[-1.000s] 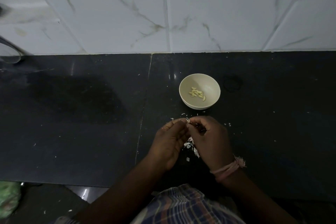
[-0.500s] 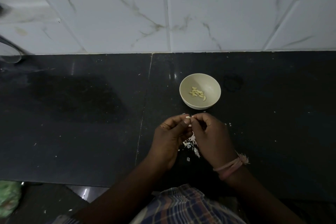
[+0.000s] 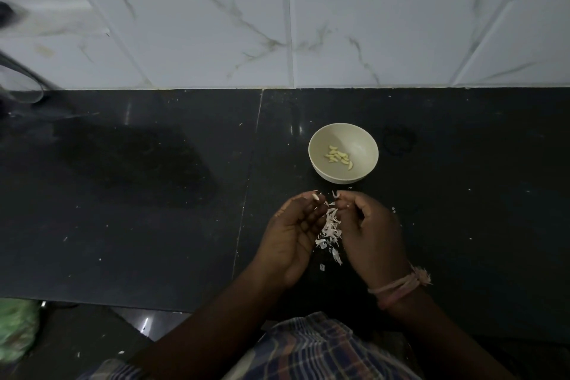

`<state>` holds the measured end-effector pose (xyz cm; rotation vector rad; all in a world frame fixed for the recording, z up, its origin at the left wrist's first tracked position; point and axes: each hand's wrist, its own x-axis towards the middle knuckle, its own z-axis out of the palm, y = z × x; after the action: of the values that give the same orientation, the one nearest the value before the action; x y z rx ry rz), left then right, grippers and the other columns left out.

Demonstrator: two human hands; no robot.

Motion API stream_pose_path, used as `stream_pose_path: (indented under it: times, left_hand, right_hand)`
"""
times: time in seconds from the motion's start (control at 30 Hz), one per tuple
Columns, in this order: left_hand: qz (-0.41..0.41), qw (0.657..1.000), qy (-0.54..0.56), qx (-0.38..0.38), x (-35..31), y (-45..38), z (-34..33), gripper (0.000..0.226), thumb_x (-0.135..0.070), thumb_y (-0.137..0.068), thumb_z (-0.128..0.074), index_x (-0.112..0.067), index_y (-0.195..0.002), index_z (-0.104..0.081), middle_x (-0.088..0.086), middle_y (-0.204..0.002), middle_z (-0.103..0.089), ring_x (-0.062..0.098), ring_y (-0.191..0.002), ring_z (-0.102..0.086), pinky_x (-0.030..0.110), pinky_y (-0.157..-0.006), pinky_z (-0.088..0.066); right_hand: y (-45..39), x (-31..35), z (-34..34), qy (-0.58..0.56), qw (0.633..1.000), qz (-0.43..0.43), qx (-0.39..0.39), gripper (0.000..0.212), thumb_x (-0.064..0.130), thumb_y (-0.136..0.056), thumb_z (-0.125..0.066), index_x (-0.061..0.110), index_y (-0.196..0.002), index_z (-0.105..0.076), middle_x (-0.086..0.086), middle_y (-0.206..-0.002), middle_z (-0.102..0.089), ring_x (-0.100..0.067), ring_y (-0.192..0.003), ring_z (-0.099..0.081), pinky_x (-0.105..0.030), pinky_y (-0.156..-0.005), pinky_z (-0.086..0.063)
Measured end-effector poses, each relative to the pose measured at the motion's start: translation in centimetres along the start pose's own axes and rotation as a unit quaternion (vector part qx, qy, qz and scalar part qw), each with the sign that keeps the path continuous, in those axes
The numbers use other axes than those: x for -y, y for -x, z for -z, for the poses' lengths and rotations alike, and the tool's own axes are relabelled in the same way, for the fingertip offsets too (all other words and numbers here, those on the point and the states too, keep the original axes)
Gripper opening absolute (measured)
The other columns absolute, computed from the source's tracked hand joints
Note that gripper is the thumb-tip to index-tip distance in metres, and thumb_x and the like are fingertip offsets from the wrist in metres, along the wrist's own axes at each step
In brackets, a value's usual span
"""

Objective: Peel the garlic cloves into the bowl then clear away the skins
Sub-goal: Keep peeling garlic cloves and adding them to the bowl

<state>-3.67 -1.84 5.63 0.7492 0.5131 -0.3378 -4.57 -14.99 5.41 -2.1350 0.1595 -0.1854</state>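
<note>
The hands had drawn apart from half a second before, the left hand pinching a pale clove, the right hand nipping a skin shred above the skins, so that clove looked ready for the bowl.

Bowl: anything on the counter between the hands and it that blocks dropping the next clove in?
Nothing visible does. The bowl sits just beyond the left hand and right hand, with only bare dark counter between. The skins lie between the hands, not on the way.
</note>
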Motion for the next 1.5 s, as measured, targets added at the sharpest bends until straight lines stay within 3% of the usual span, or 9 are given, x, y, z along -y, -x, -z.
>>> stream_pose_path:
  times: [0.1,0.2,0.3,0.43,0.57,0.83,1.33,1.43,1.5]
  left_hand:
    - [0.004,1.0,0.007,0.002,0.1,0.1,-0.1,0.029,-0.019,-0.081,-0.07,-0.007,-0.107,-0.069,0.007,-0.093,-0.073,0.013,-0.082,-0.069,0.024,-0.079,-0.055]
    - [0.015,0.999,0.031,0.01,0.0,0.3,-0.2,0.031,-0.017,-0.083,-0.069,-0.004,-0.11,-0.066,0.009,-0.093,-0.073,0.012,-0.078,-0.069,0.02,-0.072,-0.057]
    - [0.028,0.998,0.052,0.006,-0.2,0.4,0.0,0.024,-0.015,-0.087,-0.068,-0.004,-0.108,-0.067,0.013,-0.1,-0.074,0.013,-0.079,-0.07,0.021,-0.072,-0.059]
    - [0.019,0.998,0.055,0.002,0.0,0.4,0.2,0.025,-0.014,-0.084,-0.069,-0.002,-0.106,-0.069,0.014,-0.098,-0.075,0.013,-0.078,-0.07,0.02,-0.072,-0.06]
    - [0.013,0.998,0.061,0.0,-0.1,0.3,0.4,0.02,-0.009,-0.083,-0.069,-0.002,-0.102,-0.071,0.014,-0.094,-0.074,0.014,-0.078,-0.07,0.02,-0.074,-0.06]
    - [-0.001,0.998,0.058,0.007,-0.2,0.3,0.6,0.016,-0.004,-0.08,-0.07,-0.006,-0.096,-0.071,0.011,-0.092,-0.074,0.013,-0.078,-0.07,0.019,-0.069,-0.06]
    - [-0.045,0.999,-0.011,-0.009,-0.1,0.0,1.2,0.017,0.0,-0.082,-0.067,-0.004,-0.098,-0.071,0.013,-0.093,-0.074,0.019,-0.085,-0.073,0.027,-0.076,-0.06]
    - [-0.018,1.0,-0.01,-0.014,-0.1,0.1,0.8,0.019,0.002,-0.087,-0.063,0.0,-0.105,-0.071,0.017,-0.099,-0.075,0.019,-0.085,-0.074,0.024,-0.074,-0.061]
    - [-0.004,1.0,-0.01,-0.019,-0.2,0.0,0.8,0.022,0.005,-0.094,-0.056,0.003,-0.111,-0.07,0.021,-0.107,-0.074,0.022,-0.091,-0.075,0.025,-0.079,-0.062]
  right_hand:
    - [0.0,0.0,0.1,0.061,0.998,0.017,0.013,0.024,0.033,-0.101,-0.057,0.019,-0.086,-0.069,0.006,-0.076,-0.07,-0.01,-0.072,-0.066,-0.034,-0.067,-0.055]
    - [-0.2,-0.2,-0.1,0.115,0.993,0.032,0.01,0.033,0.031,-0.1,-0.059,0.018,-0.071,-0.063,0.007,-0.061,-0.06,-0.014,-0.058,-0.058,-0.035,-0.057,-0.047]
    - [-0.2,-0.6,-0.2,0.098,0.995,0.007,0.025,0.008,0.021,-0.094,-0.069,0.018,-0.09,-0.076,0.005,-0.08,-0.073,-0.013,-0.075,-0.068,-0.032,-0.07,-0.054]
    - [0.1,-0.5,-0.1,0.063,0.995,0.006,0.077,0.03,0.005,-0.091,-0.061,0.019,-0.113,-0.075,0.004,-0.109,-0.076,-0.013,-0.104,-0.069,-0.038,-0.095,-0.055]
    - [0.1,0.3,-0.1,0.041,0.992,0.002,0.119,0.045,0.002,-0.091,-0.052,0.025,-0.126,-0.069,0.006,-0.137,-0.064,-0.01,-0.128,-0.057,-0.03,-0.109,-0.045]
    - [-0.1,1.2,0.1,0.012,0.998,0.064,-0.019,0.013,0.014,-0.091,-0.071,0.019,-0.103,-0.076,0.008,-0.099,-0.071,-0.003,-0.094,-0.066,-0.02,-0.084,-0.053]
    - [-0.4,1.2,-0.5,-0.022,0.998,0.044,0.044,0.008,0.019,-0.088,-0.074,0.023,-0.094,-0.072,0.013,-0.094,-0.067,-0.001,-0.087,-0.064,-0.02,-0.077,-0.053]
    - [-0.6,1.3,-0.6,-0.077,0.997,-0.024,0.022,0.009,0.019,-0.089,-0.068,0.026,-0.091,-0.063,0.006,-0.092,-0.065,-0.002,-0.082,-0.061,-0.013,-0.069,-0.047]
    - [-0.8,1.1,-0.6,-0.134,0.989,-0.06,-0.006,0.007,0.021,-0.093,-0.061,0.026,-0.091,-0.056,0.001,-0.089,-0.066,-0.008,-0.078,-0.063,-0.027,-0.07,-0.05]
